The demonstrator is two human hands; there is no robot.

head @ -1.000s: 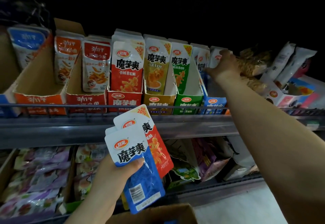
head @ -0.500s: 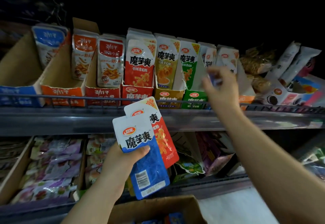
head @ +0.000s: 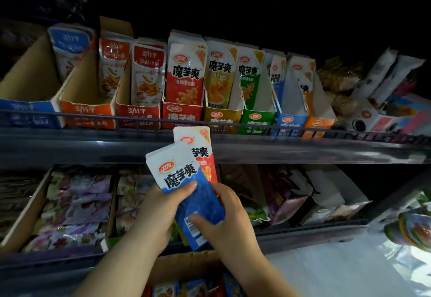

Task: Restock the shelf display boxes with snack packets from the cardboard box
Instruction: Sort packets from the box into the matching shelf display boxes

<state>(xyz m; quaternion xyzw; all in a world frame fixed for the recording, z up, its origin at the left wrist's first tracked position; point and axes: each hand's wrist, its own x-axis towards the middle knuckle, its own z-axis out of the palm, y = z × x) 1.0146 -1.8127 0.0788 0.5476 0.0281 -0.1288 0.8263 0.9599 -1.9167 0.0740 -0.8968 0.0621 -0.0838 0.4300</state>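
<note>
The blue packet [head: 186, 194] is held in the air by both hands, in front of the shelves, and it leans a little to the left. Its white top carries a red oval logo and the big black characters 魔芋爽. A barcode label sits low on its blue part. Just behind it and touching it is a red packet [head: 201, 154] of the same brand, with the same logo and "20%" in its orange corner.

The left hand [head: 161, 212] holds the two packets together. Its grip is closed on them, with the thumb pressed on the front of the blue packet under the writing and the fingers hidden behind. The right hand [head: 226, 222] pinches the blue packet lower down, with the thumb on the front beside the barcode and the fingers curled at its right edge.

Below the hands, the open cardboard box [head: 186, 264] shows more packets, but they are blurred.

On the upper shelf [head: 303, 154], behind a thin rail, display boxes stand side by side. The red display box [head: 182, 116], the yellow display box [head: 221, 119] and the green display box [head: 256, 122] hold upright packets marked 魔芋爽. The blue display box [head: 289, 122] and the orange display box [head: 318, 123] hold only packets standing far back. Further left, other boxes hold packets whose writing I cannot read surely.

The lower shelf carries a tray of purple packets [head: 77, 203].
</note>
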